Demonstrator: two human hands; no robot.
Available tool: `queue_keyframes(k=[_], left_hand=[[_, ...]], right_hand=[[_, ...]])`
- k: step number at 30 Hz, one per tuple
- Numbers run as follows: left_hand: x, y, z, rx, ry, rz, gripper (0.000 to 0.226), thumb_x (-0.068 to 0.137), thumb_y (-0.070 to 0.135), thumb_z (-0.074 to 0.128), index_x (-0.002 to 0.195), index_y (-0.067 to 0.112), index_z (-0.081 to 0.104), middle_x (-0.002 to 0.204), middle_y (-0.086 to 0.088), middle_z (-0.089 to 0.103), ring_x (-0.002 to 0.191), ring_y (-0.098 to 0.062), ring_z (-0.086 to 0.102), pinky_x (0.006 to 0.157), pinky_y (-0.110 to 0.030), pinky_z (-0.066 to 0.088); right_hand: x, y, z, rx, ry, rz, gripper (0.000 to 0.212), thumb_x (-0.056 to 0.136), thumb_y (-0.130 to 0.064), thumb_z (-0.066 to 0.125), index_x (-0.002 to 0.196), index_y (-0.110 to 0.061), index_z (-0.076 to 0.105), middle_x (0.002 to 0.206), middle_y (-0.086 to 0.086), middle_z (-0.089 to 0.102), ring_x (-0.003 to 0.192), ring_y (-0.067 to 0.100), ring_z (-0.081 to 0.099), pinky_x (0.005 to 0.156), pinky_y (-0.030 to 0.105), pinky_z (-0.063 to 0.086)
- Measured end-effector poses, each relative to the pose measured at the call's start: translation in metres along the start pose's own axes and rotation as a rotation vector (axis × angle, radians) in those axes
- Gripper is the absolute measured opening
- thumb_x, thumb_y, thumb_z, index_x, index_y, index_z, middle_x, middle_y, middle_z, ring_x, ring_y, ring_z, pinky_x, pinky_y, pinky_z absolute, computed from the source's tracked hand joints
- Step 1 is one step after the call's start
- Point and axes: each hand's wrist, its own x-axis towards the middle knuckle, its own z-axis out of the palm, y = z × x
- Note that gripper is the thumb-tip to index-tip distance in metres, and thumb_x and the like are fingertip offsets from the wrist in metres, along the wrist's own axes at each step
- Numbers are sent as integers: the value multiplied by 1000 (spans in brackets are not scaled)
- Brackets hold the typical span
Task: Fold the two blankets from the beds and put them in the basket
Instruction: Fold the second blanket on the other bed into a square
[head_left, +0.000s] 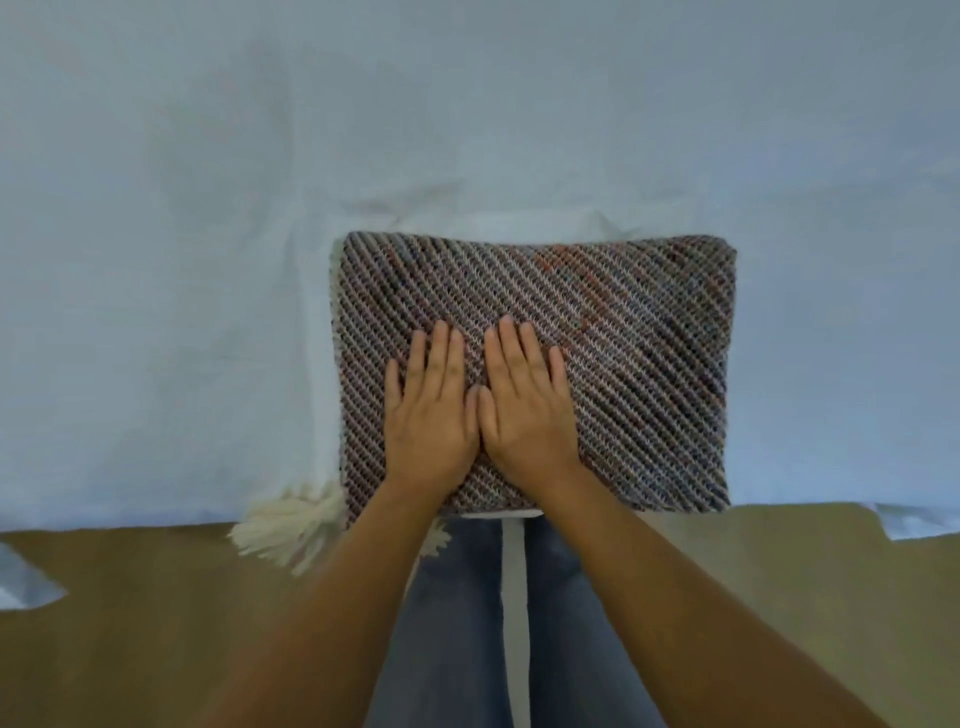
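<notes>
- Fingers (441, 353) on both hands are straight and flat, not gripping anything, just palms-down on the blanket.
- Left hand (431, 415) and right hand (527, 410) sit side by side, thumbs touching, fingertips pointing away from the person.
- They're pressing on the near-left part of the blanket (634, 338), so the right half is uncovered.
- The blanket is folded into a thick, neat rectangle. Its long axis runs left to right, parallel to the near edge of the bed.
- Its near side lines up pretty much with that edge, right in front of the person.
- The weave is a diagonal stripe in greys, with some rusty and blue patches, running from upper left down to lower right.
- A cream fringe (285, 525) pokes out at the near-left corner and hangs over the side of the bed.
- The bed (208, 234) has a pale bluish-white sheet, a bit wrinkled, bunched slightly behind the blanket.
- Below that there's a tan floor (130, 623), and the person's legs in blue jeans (447, 623) are right up against the bed.
</notes>
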Motion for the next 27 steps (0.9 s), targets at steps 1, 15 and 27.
queue_keyframes(k=[1,15,27], left_hand=[[2,-7,2,9,-6,-23,61,93,45,14,144,18,-4,157,-3,4,144,-16,-5,112,-35,-12],[-10,-27,-5,6,58,-60,72,89,55,13,148,14,7,156,-4,4,143,-19,-3,112,-38,-14],[-35,-57,23,96,-34,64,72,87,53,28,145,14,14,151,-10,30,139,-28,26,112,-43,1]], right_hand=[[2,8,3,-50,3,-3,54,96,-35,17,144,-15,5,153,1,1,144,19,3,114,34,-11],[-23,61,-15,-121,48,291,62,95,-35,25,148,-7,9,157,13,8,145,24,1,116,40,-2],[-52,73,12,-206,-1,83,60,93,-49,26,145,-20,18,152,17,22,139,29,12,110,50,13]])
